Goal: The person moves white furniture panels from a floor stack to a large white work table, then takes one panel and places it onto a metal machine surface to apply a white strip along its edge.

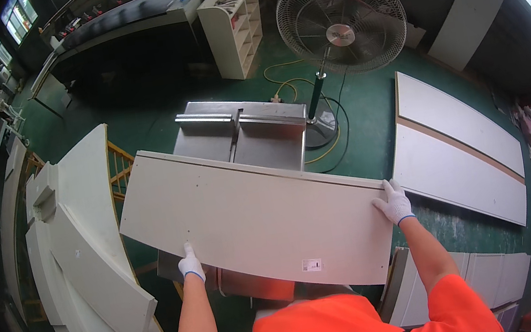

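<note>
A long white board (250,203) with small holes and a paper label (312,265) lies in front of me, tilted across a metal saw table (272,144). A groove runs along its far edge. My left hand (191,264), in a white knitted glove, grips the board's near edge left of the middle, its other fingers hidden underneath. At the right end, close to the far corner, my right hand (395,204) is closed round the board's edge, thumb on top. The board covers much of the machine, whose slot and metal fence (272,120) show beyond it.
Stacked white panels (97,262) rest on a yellow frame at left. More panels lie on the floor at right (456,142) and near right (491,273). A large pedestal fan (339,32) stands beyond the machine, cables (338,144) round its base. A shelf unit (233,39) stands behind.
</note>
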{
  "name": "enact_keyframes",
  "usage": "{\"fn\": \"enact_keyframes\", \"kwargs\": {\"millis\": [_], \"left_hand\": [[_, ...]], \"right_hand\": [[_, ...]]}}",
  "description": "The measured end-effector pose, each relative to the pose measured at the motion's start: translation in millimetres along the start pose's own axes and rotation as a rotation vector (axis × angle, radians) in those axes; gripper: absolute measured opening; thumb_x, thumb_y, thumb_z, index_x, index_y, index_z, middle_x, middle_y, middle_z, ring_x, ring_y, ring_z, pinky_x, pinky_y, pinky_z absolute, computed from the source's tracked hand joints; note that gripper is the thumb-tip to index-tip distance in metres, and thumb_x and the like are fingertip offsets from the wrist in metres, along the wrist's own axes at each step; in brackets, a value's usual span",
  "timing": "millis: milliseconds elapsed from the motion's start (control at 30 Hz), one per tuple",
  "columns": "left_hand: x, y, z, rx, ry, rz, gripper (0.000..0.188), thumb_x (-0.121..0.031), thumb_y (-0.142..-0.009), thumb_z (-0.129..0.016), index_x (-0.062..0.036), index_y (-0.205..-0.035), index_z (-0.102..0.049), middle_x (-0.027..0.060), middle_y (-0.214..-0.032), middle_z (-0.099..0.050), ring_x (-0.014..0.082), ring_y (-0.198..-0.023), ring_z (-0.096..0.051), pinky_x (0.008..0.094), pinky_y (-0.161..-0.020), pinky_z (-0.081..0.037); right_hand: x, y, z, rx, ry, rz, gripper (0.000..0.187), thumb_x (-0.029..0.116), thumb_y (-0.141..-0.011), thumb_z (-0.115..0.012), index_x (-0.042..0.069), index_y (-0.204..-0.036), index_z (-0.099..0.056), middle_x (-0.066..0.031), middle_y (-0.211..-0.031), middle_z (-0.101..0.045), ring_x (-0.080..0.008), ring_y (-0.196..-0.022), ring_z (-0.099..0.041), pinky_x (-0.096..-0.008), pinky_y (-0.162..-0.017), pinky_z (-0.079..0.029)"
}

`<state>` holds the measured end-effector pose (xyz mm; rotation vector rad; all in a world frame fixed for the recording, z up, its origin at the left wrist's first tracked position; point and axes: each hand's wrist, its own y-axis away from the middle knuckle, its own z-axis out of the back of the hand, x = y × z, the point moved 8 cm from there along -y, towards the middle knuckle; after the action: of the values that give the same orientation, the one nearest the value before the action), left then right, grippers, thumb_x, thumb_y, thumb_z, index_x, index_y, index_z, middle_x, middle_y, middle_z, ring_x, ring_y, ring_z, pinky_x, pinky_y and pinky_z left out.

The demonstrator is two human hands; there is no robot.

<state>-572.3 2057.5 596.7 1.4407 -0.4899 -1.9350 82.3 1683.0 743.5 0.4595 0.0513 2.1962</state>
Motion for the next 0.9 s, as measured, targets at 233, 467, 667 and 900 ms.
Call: {"fn": "enact_keyframes", "kwargs": {"millis": [233, 467, 667, 900], "left_hand": [[-24, 12, -38, 0.405, 0.503, 0.243, 0.053, -0.046, -0.111, -0.047, -0.0086, -0.149, -0.051, 0.0133, -0.146, -0.058, 0.0368, -0.133, -0.056, 0.0602, -0.106, -0.050], [-37, 11, -41, 0.443, 0.457, 0.325, 0.052, -0.040, -0.112, -0.048, -0.0055, -0.151, -0.047, 0.0163, -0.149, -0.054, 0.0389, -0.134, -0.055, 0.0588, -0.109, -0.047], [-136, -126, 45, -0.004, 0.075, -0.233, 0.095, -0.043, -0.097, -0.073, 0.0155, -0.156, -0.028, 0.0252, -0.156, -0.047, 0.0348, -0.139, -0.051, 0.0406, -0.114, -0.044], [-199, -304, 109, 0.192, 0.569, -0.173, 0.071, -0.056, -0.105, -0.048, -0.0023, -0.150, -0.050, 0.0166, -0.148, -0.057, 0.0346, -0.127, -0.060, 0.0425, -0.107, -0.049]], "right_hand": [[-76, 77, -98, 0.047, -1.139, -0.684, 0.081, 0.043, -0.093, -0.078, -0.007, -0.149, -0.048, -0.0181, -0.139, -0.062, -0.0257, -0.124, -0.061, -0.0381, -0.103, -0.051], [-44, 45, -101, 0.075, -1.103, -0.681, 0.056, 0.042, -0.102, -0.067, -0.005, -0.131, -0.063, -0.0126, -0.115, -0.072, -0.0233, -0.102, -0.071, -0.0407, -0.088, -0.058], [-49, 54, -116, 0.120, -1.273, -0.735, 0.062, 0.048, -0.104, -0.063, -0.002, -0.140, -0.061, -0.0137, -0.135, -0.068, -0.0249, -0.121, -0.065, -0.0427, -0.105, -0.052], [-16, 42, -127, 0.283, -1.472, -0.718, 0.072, 0.059, -0.107, -0.049, 0.006, -0.155, -0.046, -0.0115, -0.155, -0.055, -0.0309, -0.139, -0.054, -0.0512, -0.117, -0.043]]}}
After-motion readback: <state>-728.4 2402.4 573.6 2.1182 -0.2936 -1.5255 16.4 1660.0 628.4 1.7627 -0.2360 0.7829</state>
